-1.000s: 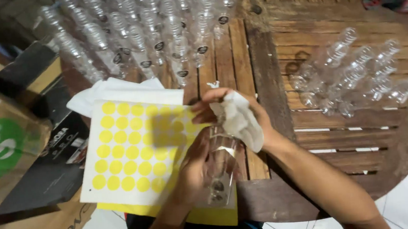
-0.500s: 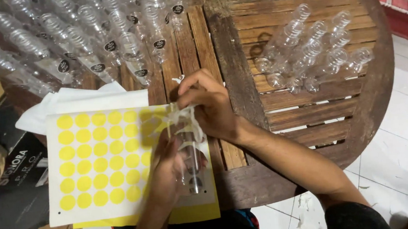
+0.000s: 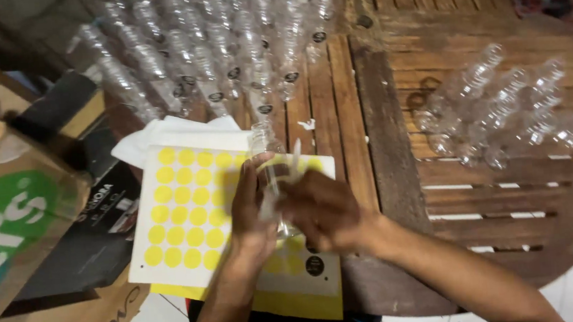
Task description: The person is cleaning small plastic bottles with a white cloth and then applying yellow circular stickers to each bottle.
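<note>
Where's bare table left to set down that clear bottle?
Free: wooden slats below the lying clear bottles, and the plank strip between them and the yellow round-sticker sheet. Crowded: table's far side, packed with upright clear bottles.

Bottle rows (image 3: 224, 57) block ahead; bare tabletop (image 3: 382, 167) lies open rightward.

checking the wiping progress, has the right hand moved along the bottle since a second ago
Yes. The right hand slid down the clear bottle, from its neck toward its base, judged against the yellow sticker sheet.
</note>
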